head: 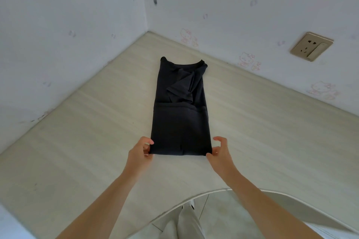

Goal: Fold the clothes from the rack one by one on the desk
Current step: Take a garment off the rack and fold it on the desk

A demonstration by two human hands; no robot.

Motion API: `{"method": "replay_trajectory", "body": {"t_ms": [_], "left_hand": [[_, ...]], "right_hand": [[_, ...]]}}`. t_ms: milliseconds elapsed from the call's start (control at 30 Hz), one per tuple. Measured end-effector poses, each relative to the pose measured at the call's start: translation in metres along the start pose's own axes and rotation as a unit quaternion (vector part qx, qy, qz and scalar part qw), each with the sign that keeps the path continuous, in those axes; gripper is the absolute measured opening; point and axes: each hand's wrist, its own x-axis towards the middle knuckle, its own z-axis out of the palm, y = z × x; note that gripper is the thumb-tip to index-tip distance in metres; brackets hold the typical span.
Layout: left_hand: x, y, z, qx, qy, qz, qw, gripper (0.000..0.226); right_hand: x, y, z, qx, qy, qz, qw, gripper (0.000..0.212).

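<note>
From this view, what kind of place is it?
Probably a home bedroom corner: a pale wooden desk against white walls with pink cartoon cat stickers, a beige wall socket, and a folded black T-shirt.

Left hand [141,149]: fingertips tucked under the near corner of the black shirt [180,114], not visible. Right hand [220,150]: fingertips hidden likewise. Both forearms cut off at 6 o'clock. Desk [77,132] runs off the frame at 9 and 3 o'clock. Wall stickers [248,62] too faint to read.
</note>
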Motion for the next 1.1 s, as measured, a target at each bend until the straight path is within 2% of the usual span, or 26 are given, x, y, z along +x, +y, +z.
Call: {"method": "replay_trajectory", "body": {"t_ms": [67, 133, 200, 333, 433, 567, 633, 733, 833, 1100], "left_hand": [[-0.008, 0.002, -0.003, 0.025, 0.008, 0.042, 0.999, 0.036], [-0.017, 0.008, -0.007, 0.062, 0.019, 0.089, 0.994, 0.035], [-0.022, 0.014, -0.013, 0.096, 0.026, 0.128, 0.987, 0.032], [-0.031, 0.032, -0.04, 0.118, 0.041, 0.205, 0.971, 0.021], [-0.036, 0.049, -0.065, 0.088, 0.047, 0.227, 0.969, 0.016], [-0.041, 0.079, -0.091, -0.03, -0.06, 0.186, 0.98, 0.013], [-0.036, 0.088, -0.096, -0.06, -0.08, 0.181, 0.978, 0.006], [-0.017, 0.097, -0.096, -0.092, -0.053, 0.178, 0.978, 0.016], [0.018, 0.108, -0.088, -0.1, 0.003, 0.16, 0.982, 0.013], [0.138, 0.111, -0.035, -0.106, 0.117, 0.031, 0.987, 0.014]], "right_hand": [[-0.01, 0.003, 0.0, -0.085, -0.02, -0.066, 0.994, 0.055], [-0.019, 0.006, 0.0, -0.196, -0.004, -0.123, 0.973, 0.051], [-0.027, 0.004, -0.002, -0.246, 0.034, -0.156, 0.956, 0.043], [-0.045, -0.021, -0.016, -0.202, 0.111, -0.218, 0.948, 0.027], [-0.061, -0.043, -0.034, -0.151, 0.13, -0.244, 0.949, 0.022], [-0.078, -0.068, -0.051, -0.118, 0.117, -0.232, 0.958, 0.017], [-0.079, -0.079, -0.054, -0.076, 0.125, -0.231, 0.962, 0.014], [-0.066, -0.099, -0.057, -0.02, 0.143, -0.216, 0.966, 0.007], [-0.033, -0.119, -0.059, 0.012, 0.136, -0.199, 0.971, 0.002], [0.107, -0.139, -0.039, 0.015, 0.128, -0.13, 0.983, 0.014]]}}
